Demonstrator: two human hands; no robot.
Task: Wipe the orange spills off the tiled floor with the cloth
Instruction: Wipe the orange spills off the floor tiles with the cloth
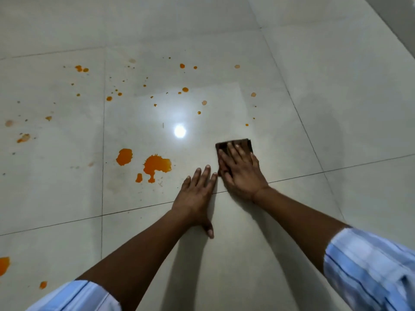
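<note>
The dark cloth (234,146) is pressed flat to the tiled floor (314,108) under the outstretched right hand (241,170); the left hand (197,191) is spread empty beside it. Wiping appears barely begun: the large orange spills (157,166) lie untouched to the left, so a leftward sweep seems called for.

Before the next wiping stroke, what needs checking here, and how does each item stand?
1. Right hand pressing flat on the cloth: ok.
2. Left hand braced flat on the tiled floor: ok.
3. Path from the cloth to the large spill on its left is free: not ok, the left hand's fingertips lie between.
4. Floor wiped clean: not ok, a second puddle and many small drops remain.
5. Cloth's underside still clean enough: cannot tell, it is hidden.
</note>
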